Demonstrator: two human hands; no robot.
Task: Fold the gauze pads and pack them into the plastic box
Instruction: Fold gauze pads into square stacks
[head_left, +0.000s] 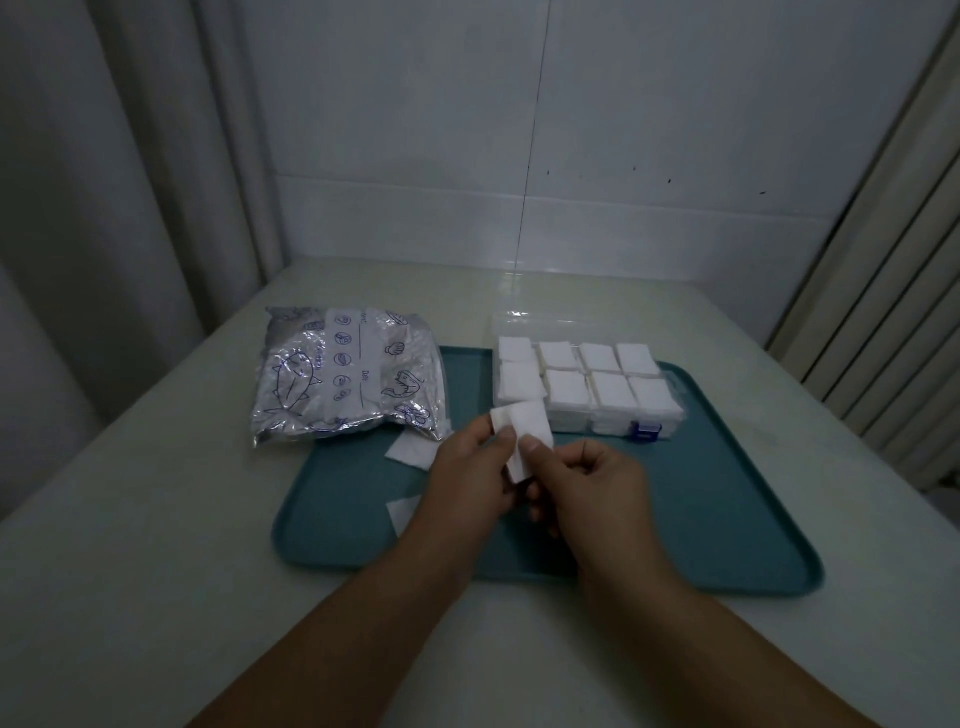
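Hands: the left hand and right hand meet above the middle of the tray, both pinching one gauze pad between thumb and curled fingers.
Pad: white and partly folded, it stands tilted in the air, its upper edge toward the box, its lower end hidden between the two thumbs.
Left hand: the thumb lies on the pad's left part, with the fingers curled behind it.
Right hand: the thumb presses the pad's lower right part, with the fingers curled under.
Box: a clear plastic box sits on the far right of the tray, lid open toward the wall, with a blue latch on its near side.
Contents: eight compartments in two rows of four, each holding folded white pads.
Tray: a teal tray lies on the pale table.
Loose pads: one flat pad lies at the tray's far left edge, just beside the bag; another lies nearer, partly hidden by the left wrist.
Bag: a clear printed bag of white pads rests on the table, its right edge overlapping the tray.
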